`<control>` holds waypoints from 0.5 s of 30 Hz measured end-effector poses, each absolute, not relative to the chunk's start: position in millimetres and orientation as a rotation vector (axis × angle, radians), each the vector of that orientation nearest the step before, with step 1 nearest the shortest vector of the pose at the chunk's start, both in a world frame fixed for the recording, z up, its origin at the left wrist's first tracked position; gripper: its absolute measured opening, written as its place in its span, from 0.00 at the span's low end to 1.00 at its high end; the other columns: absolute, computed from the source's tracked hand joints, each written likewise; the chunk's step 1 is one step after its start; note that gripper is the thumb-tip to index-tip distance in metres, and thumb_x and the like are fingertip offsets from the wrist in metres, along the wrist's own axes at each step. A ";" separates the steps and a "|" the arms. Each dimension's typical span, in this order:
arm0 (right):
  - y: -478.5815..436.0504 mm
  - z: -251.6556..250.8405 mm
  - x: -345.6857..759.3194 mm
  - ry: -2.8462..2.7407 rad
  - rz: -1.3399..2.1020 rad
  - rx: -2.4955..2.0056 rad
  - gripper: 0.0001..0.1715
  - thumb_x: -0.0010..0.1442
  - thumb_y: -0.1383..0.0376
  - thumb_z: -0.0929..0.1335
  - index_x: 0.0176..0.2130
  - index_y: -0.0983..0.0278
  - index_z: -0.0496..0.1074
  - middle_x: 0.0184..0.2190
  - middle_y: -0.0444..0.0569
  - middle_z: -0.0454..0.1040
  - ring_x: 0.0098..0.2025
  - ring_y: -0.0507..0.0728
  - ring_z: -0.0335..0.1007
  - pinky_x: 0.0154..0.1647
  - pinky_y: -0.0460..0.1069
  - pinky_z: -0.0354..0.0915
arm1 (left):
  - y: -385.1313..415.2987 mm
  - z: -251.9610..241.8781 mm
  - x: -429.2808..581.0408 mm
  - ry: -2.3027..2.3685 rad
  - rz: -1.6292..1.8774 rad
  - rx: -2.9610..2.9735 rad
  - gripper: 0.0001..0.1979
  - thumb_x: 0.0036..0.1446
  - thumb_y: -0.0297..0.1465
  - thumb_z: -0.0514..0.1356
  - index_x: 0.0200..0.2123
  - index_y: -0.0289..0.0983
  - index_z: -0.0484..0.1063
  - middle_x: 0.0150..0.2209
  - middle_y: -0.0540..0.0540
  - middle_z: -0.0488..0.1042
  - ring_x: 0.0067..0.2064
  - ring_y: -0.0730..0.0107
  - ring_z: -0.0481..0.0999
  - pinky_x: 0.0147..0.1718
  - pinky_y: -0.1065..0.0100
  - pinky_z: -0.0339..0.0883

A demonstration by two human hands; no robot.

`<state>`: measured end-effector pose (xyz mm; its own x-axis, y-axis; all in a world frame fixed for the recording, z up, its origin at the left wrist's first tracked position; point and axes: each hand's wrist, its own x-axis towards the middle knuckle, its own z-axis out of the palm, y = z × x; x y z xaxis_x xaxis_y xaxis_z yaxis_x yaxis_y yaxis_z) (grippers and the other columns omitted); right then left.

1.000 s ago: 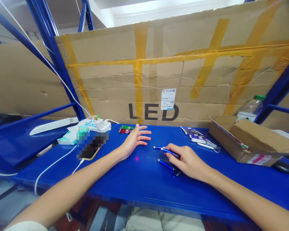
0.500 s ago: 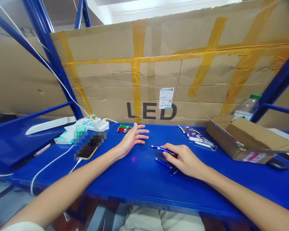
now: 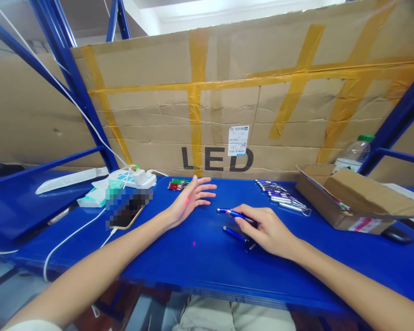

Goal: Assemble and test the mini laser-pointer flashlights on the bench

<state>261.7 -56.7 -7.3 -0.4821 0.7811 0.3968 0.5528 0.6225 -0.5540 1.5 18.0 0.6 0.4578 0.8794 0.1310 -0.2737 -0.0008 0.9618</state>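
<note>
My right hand (image 3: 262, 225) is closed on a blue laser pointer (image 3: 239, 215), its tip aimed left. Another blue pen-shaped pointer (image 3: 222, 210) shows just beyond its tip, partly hidden. Below my fingers, a further blue pointer (image 3: 232, 232) lies on the blue table (image 3: 172, 266). My left hand (image 3: 188, 202) is held open with the fingers stretched toward the right and holds nothing. A red glow falls on its palm, and a small red light dot (image 3: 194, 243) shows on the tabletop. Behind the left hand lie several green and red pointers (image 3: 177, 184).
Several purple and silver pointers (image 3: 284, 196) lie at the back right, near an open cardboard box (image 3: 348, 202). A bottle (image 3: 353, 154) stands behind that box. At left are a phone (image 3: 129, 209), a power strip (image 3: 146, 179) and white cables. A large carton (image 3: 152, 119) walls the back.
My right hand has tilted the pointer slightly, and a red glow now shows on my left palm. My left hand has shifted a little to the right. The table's red dot has moved slightly downward.
</note>
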 end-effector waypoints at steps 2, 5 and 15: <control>-55.4 -7.7 262.4 -2.184 0.411 -1.070 0.20 0.76 0.54 0.62 0.47 0.62 0.77 0.32 0.46 0.79 0.30 0.54 0.70 0.34 0.48 0.62 | 17.2 2.1 1.0 0.596 1.000 1.227 0.33 0.74 0.55 0.49 0.65 0.37 0.72 0.64 0.33 0.75 0.58 0.51 0.78 0.51 0.59 0.73; -55.1 -8.3 262.9 -2.206 0.412 -1.080 0.20 0.75 0.53 0.63 0.43 0.62 0.78 0.26 0.43 0.74 0.26 0.53 0.65 0.30 0.48 0.59 | 17.1 3.0 0.7 0.572 0.983 1.183 0.34 0.75 0.55 0.46 0.67 0.36 0.70 0.66 0.32 0.74 0.59 0.51 0.78 0.51 0.58 0.73; -54.7 -9.2 262.9 -2.046 0.296 -1.170 0.19 0.75 0.54 0.62 0.44 0.60 0.76 0.27 0.43 0.75 0.26 0.54 0.64 0.30 0.48 0.58 | 17.3 3.5 0.4 0.543 0.901 1.141 0.37 0.74 0.57 0.45 0.70 0.37 0.68 0.68 0.32 0.71 0.60 0.50 0.78 0.52 0.57 0.74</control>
